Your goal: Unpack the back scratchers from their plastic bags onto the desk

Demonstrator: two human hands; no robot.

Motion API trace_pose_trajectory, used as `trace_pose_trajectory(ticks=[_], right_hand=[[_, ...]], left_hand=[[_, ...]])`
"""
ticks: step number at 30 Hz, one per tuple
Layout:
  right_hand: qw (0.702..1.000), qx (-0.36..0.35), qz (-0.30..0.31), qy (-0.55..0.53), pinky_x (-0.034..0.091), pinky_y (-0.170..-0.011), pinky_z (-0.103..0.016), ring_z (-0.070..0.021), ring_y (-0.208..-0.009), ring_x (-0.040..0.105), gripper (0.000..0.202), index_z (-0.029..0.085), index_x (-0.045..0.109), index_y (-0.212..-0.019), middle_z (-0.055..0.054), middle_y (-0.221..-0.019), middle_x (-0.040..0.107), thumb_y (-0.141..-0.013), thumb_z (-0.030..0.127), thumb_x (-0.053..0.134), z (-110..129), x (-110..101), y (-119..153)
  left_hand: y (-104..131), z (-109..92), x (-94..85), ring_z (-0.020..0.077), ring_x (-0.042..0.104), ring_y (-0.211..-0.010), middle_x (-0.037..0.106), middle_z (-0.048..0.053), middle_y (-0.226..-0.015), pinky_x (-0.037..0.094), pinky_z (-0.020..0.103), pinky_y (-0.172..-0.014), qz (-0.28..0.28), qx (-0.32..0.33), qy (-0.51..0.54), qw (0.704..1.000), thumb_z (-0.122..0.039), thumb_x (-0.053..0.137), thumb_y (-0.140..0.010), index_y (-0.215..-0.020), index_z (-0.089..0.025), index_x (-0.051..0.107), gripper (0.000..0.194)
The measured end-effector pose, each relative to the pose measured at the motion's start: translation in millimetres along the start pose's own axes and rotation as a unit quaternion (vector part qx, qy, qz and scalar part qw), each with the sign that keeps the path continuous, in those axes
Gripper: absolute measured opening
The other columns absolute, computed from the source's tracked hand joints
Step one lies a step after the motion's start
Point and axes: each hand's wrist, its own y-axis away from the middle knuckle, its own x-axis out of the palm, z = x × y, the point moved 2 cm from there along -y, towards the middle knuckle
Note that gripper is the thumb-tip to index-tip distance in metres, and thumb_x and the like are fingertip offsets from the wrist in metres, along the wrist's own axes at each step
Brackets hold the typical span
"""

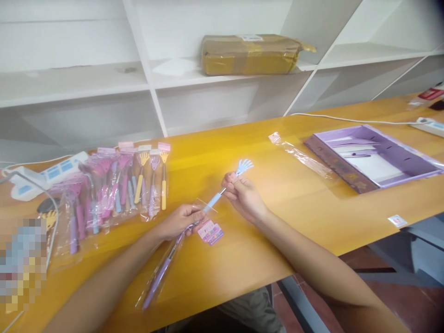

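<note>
My right hand (244,196) is closed round the metal rod of a light-blue back scratcher (244,166), just below its hand-shaped head. My left hand (182,221) is closed near the lower end of the blue handle. Beneath that hand lies a purple back scratcher (157,280) in a clear bag, slanting down to the left; its upper end is hidden. Pink and purple printed cards (211,232) show beside my left fingers. At the left, several bagged back scratchers (118,180) in pink, purple, blue and yellow lie in an overlapping row.
A purple box (412,159) with papers and a pen stands at the right. An empty clear bag (307,159) lies beside it. White power strips (52,175) with cables lie at the left and far right. A taped carton (251,55) sits on the shelf behind.
</note>
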Motion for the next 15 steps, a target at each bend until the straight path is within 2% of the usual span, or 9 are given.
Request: trace_pose_trajectory(ticks=[6, 9, 12, 15], right_hand=[[1.000, -0.013, -0.005, 0.002, 0.026, -0.044, -0.020, -0.0104, -0.060, 0.023, 0.038, 0.020, 0.058, -0.078, 0.002, -0.071, 0.036, -0.083, 0.042, 0.089, 4.5, 2.2, -0.9], [1.000, -0.027, -0.014, 0.007, 0.026, -0.042, -0.020, -0.0103, -0.058, 0.026, 0.036, 0.021, 0.056, -0.080, 0.003, -0.070, 0.035, -0.084, 0.038, 0.087, 18.1, -4.9, -5.7], [0.995, -0.092, -0.045, 0.015, 0.026, -0.040, -0.019, -0.0100, -0.056, 0.029, 0.031, 0.022, 0.055, -0.081, 0.003, -0.068, 0.034, -0.084, 0.028, 0.085, 58.6, -37.1, -18.1], [0.969, -0.211, -0.110, 0.072, 0.027, -0.041, -0.020, -0.0093, -0.053, 0.032, 0.025, 0.022, 0.056, -0.082, 0.003, -0.068, 0.039, -0.088, 0.027, 0.079, 113.1, -92.2, -37.6]], left_hand=[[1.1, 4.7, -2.5, 0.0058, 0.039, -0.044, 0.051, -0.006, -0.061, 0.027, 0.018, -0.041, 0.020, -0.008, 0.025, 0.999, -0.064, 0.059, -0.100, -0.088, -0.018, 0.056, 0.047], [4.4, 5.8, -5.3, 0.0051, 0.040, -0.043, 0.052, -0.006, -0.061, 0.028, 0.018, -0.042, 0.024, -0.012, 0.023, 0.999, -0.064, 0.059, -0.100, -0.088, -0.018, 0.056, 0.047], [9.6, 6.1, -7.9, 0.0054, 0.045, -0.045, 0.055, -0.005, -0.063, 0.033, 0.017, -0.044, 0.045, -0.041, -0.003, 0.998, -0.064, 0.059, -0.100, -0.087, -0.017, 0.058, 0.049], [12.7, 7.2, -9.4, 0.0067, 0.053, -0.049, 0.060, -0.002, -0.067, 0.039, 0.018, -0.047, 0.074, -0.075, -0.017, 0.994, -0.064, 0.061, -0.099, -0.086, -0.016, 0.060, 0.049]])
